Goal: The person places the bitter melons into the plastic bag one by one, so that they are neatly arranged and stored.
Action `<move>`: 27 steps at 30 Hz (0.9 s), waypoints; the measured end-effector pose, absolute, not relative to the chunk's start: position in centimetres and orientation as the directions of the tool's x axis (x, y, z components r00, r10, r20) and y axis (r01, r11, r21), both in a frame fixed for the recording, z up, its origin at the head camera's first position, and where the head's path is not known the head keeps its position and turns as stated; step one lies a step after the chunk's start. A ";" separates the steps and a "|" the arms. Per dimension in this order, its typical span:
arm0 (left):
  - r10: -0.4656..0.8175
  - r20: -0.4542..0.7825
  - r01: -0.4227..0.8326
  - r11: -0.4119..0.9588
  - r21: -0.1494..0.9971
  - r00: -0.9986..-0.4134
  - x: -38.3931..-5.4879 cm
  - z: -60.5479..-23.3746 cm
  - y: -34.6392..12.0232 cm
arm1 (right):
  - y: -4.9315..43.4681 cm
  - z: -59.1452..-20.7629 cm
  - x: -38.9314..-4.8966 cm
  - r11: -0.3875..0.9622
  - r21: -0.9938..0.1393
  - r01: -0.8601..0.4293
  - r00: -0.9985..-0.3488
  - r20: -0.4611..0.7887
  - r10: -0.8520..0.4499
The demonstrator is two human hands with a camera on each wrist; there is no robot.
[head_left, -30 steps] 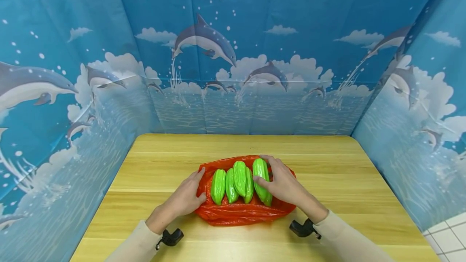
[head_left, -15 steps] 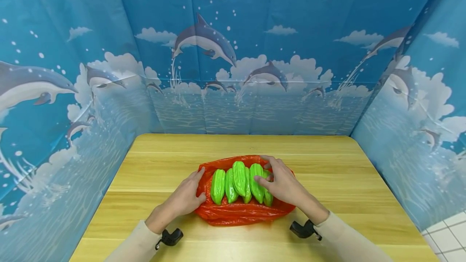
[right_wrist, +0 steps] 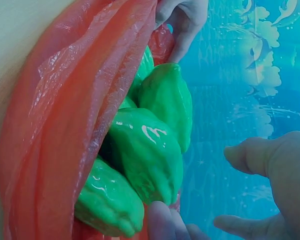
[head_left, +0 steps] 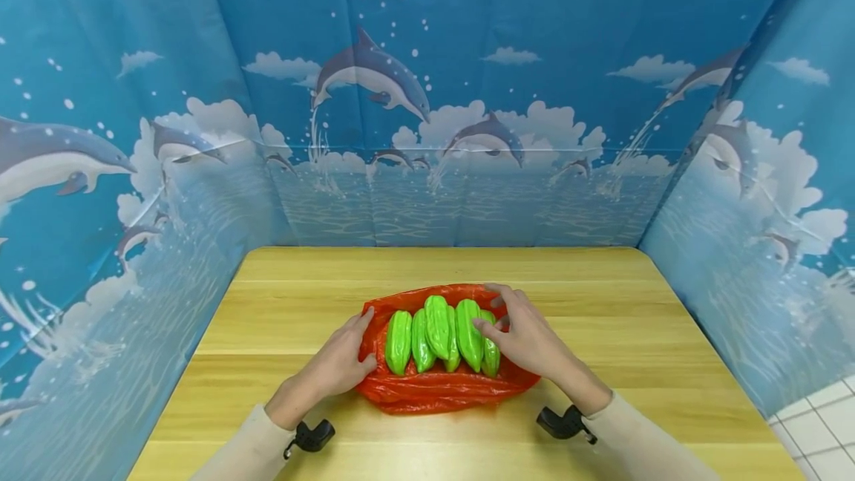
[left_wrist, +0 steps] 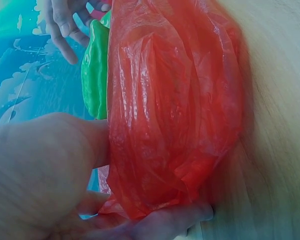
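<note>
A red plastic bag (head_left: pixel 427 395) lies spread open on the table, its mouth facing up. Inside are several glossy green ridged gourds (head_left: pixel 437 326), side by side, one partly on top of others. My left hand (head_left: pixel 342 353) holds the bag's left side, thumb over the rim; in the left wrist view some fingers are hidden by the plastic. My right hand (head_left: pixel 532 336) is at the bag's right end, thumb and fingers apart around the rightmost gourd (head_left: pixel 490 355). In the right wrist view a gap shows between the thumb and the gourds (right_wrist: pixel 145 150).
The bag rests on a light wooden table (head_left: pixel 320 273). Blue curtains (head_left: pixel 467 199) with dolphins stand at the back and both sides. A black wrist camera (head_left: pixel 312 436) sits on the left wrist, another camera (head_left: pixel 561 421) on the right.
My right hand has let go of a gourd, which now lies further left and lower beside the others. The hand has shifted slightly right. My left hand has stayed on the bag.
</note>
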State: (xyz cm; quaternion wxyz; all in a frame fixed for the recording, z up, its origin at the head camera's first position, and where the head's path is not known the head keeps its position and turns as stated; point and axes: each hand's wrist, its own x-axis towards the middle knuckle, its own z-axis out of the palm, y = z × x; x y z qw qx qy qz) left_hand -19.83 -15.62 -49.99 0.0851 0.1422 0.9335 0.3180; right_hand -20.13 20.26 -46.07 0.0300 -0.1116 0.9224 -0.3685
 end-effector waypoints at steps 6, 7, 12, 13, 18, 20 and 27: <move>0.314 -0.075 0.202 0.757 0.621 -0.947 -19.8 -50.0 -15.6 | 20.7 -45.9 -20.0 0.698 -0.692 -0.183 -0.976 0.044 -0.212; 0.312 -0.075 0.201 0.757 0.622 -0.947 -19.8 -49.9 -15.6 | 20.7 -45.9 -19.9 0.699 -0.691 -0.185 -0.976 0.048 -0.210; 0.307 -0.077 0.195 0.758 0.622 -0.949 -19.8 -49.9 -15.7 | 21.0 -45.8 -19.6 0.699 -0.692 -0.180 -0.980 0.062 -0.191; 0.306 -0.076 0.195 0.758 0.622 -0.949 -19.9 -49.9 -15.7 | 21.1 -45.8 -19.6 0.699 -0.693 -0.175 -0.981 0.062 -0.184; 0.301 -0.055 0.201 0.752 0.628 -0.952 -19.9 -49.8 -15.9 | 21.6 -45.7 -19.2 0.692 -0.704 -0.159 -0.986 0.073 -0.152; 0.300 -0.052 0.202 0.749 0.631 -0.952 -19.9 -49.9 -15.9 | 21.9 -45.7 -19.0 0.695 -0.699 -0.169 -0.985 0.092 -0.147; 0.285 -0.020 0.202 0.726 0.657 -0.958 -20.0 -50.0 -16.1 | 23.3 -45.8 -18.5 0.697 -0.687 -0.208 -0.978 0.169 -0.125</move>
